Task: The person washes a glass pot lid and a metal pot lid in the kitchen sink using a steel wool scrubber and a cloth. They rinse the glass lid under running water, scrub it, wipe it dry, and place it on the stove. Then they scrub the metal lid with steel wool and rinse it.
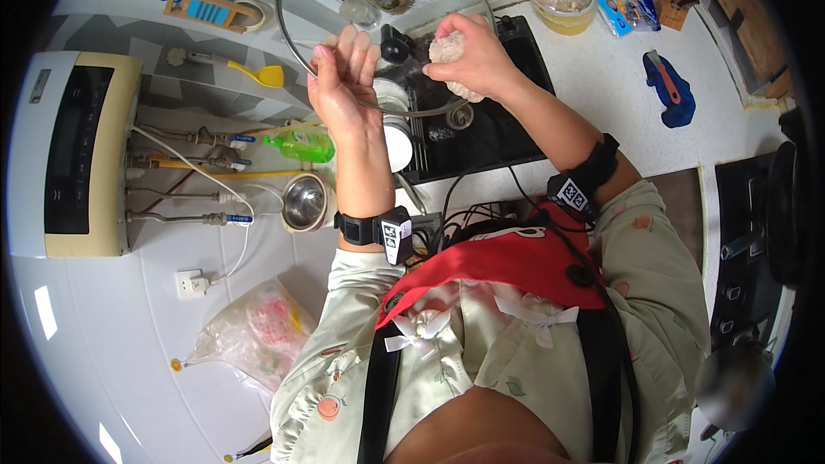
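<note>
My left hand [348,87] grips the lower left edge of a large round glass lid [412,112] with a metal rim, its fingers showing through the glass. A dark round knob [394,49] sits near the lid's middle. In my right hand [480,58] is a crumpled beige scrubbing cloth [449,48], held against or just over the lid's right side; contact is hard to tell. Below the lid lies a black sink [528,58] with a round drain [459,117]. White dishes [397,148] stand at the sink's left, partly hidden by the lid and my left forearm.
On the right counter are a bowl in plastic film [562,3], a blue packet [615,16], a knife block [677,0] and a pink-handled peeler [667,80] on blue cloth. Left are green detergent [300,145], a metal-lined pot [305,201] and a water heater [90,154]. Black cables [451,219] hang before me.
</note>
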Demonstrator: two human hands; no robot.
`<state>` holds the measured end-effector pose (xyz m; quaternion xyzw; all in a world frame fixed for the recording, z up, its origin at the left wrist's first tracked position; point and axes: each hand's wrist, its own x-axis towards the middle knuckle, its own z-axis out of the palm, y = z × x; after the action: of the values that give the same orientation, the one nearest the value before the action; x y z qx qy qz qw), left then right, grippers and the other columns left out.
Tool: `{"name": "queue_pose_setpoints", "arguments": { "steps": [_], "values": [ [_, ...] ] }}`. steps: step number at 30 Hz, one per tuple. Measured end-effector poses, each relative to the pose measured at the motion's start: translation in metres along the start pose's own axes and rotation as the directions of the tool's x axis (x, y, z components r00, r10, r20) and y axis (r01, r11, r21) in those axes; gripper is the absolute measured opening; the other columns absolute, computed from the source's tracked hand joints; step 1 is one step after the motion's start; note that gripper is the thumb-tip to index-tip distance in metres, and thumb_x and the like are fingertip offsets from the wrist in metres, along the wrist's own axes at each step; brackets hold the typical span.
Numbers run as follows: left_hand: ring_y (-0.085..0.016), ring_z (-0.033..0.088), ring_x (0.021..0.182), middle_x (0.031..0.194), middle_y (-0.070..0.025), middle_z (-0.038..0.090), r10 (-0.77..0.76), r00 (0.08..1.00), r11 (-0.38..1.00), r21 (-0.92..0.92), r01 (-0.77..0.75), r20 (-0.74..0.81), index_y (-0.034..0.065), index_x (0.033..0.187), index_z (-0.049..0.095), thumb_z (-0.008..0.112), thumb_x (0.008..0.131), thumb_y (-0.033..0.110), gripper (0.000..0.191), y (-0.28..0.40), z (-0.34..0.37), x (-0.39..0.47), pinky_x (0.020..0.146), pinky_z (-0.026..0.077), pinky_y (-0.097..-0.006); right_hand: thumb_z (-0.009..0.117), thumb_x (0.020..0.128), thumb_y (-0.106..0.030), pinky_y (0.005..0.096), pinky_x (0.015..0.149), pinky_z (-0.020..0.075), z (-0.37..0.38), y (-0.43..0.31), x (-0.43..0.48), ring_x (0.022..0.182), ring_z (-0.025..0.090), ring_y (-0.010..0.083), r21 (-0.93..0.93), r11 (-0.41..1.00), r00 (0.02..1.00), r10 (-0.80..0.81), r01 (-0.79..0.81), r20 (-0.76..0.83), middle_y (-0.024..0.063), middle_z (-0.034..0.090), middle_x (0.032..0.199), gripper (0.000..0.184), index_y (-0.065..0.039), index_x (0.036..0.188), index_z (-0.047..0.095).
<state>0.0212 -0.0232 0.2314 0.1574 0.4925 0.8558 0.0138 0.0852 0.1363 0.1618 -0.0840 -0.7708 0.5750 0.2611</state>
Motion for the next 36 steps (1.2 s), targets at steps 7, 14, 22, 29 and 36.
{"name": "queue_pose_setpoints", "arguments": {
  "steps": [7, 14, 22, 29, 36],
  "values": [
    [-0.032, 0.066, 0.099, 0.11, -0.0213, 0.064, 0.005, 1.0, 1.0, 0.006, -0.005, 0.003, 0.0001, 0.106, 0.053, 0.055, 0.096, 0.028, 0.029, 0.0, 0.003, 0.0, 0.08, 0.059, -0.0401, 0.085, 0.059, -0.027, 0.0362, 0.094, 0.041, 0.0, 0.002, 0.002, 0.106, 0.048, 0.0298, 0.028, 0.999, 1.0, 0.027, -0.026, -0.008, 0.0145, 0.047, 0.111, 0.05, -0.011, 0.097, 0.057],
    [-0.031, 0.066, 0.099, 0.11, -0.0209, 0.064, -0.012, 1.0, 1.0, -0.012, 0.012, 0.0, -0.0002, 0.107, 0.053, 0.054, 0.096, 0.028, 0.03, -0.001, -0.001, 0.002, 0.081, 0.058, -0.0392, 0.084, 0.057, -0.025, 0.0371, 0.094, 0.0418, -0.003, 0.002, -0.002, 0.105, 0.048, 0.032, 0.018, 1.0, 0.999, -0.026, 0.025, 0.03, 0.0158, 0.045, 0.11, 0.055, -0.01, 0.101, 0.054],
    [-0.031, 0.066, 0.099, 0.112, -0.0199, 0.064, -0.048, 0.999, 0.997, -0.061, 0.047, -0.016, 0.0, 0.108, 0.054, 0.054, 0.096, 0.028, 0.03, -0.002, -0.009, 0.004, 0.081, 0.058, -0.0397, 0.083, 0.054, -0.02, 0.0362, 0.093, 0.0425, -0.007, 0.002, -0.012, 0.106, 0.047, 0.0338, -0.06, 0.972, 0.972, -0.221, 0.226, 0.077, 0.0163, 0.04, 0.111, 0.064, -0.011, 0.107, 0.049],
    [-0.033, 0.064, 0.104, 0.115, -0.0226, 0.062, -0.038, 0.999, 0.999, -0.02, 0.037, -0.013, -0.0012, 0.108, 0.053, 0.052, 0.098, 0.031, 0.034, -0.001, -0.008, 0.003, 0.087, 0.056, -0.0428, 0.084, 0.056, -0.018, 0.0369, 0.098, 0.0376, -0.007, -0.001, -0.013, 0.109, 0.043, 0.0335, -0.017, 0.981, 0.979, -0.19, 0.192, 0.08, 0.0143, 0.041, 0.111, 0.061, -0.012, 0.106, 0.049],
    [-0.031, 0.066, 0.099, 0.111, -0.021, 0.064, -0.03, 0.999, 0.999, -0.033, 0.03, -0.013, 0.0002, 0.108, 0.054, 0.053, 0.097, 0.027, 0.029, -0.004, -0.011, 0.005, 0.081, 0.058, -0.0396, 0.077, 0.062, -0.013, 0.0369, 0.095, 0.0408, -0.008, 0.012, -0.008, 0.105, 0.049, 0.0301, -0.031, 0.968, 0.965, -0.246, 0.249, 0.087, 0.013, 0.047, 0.107, 0.052, -0.012, 0.107, 0.051]
  ]
}}
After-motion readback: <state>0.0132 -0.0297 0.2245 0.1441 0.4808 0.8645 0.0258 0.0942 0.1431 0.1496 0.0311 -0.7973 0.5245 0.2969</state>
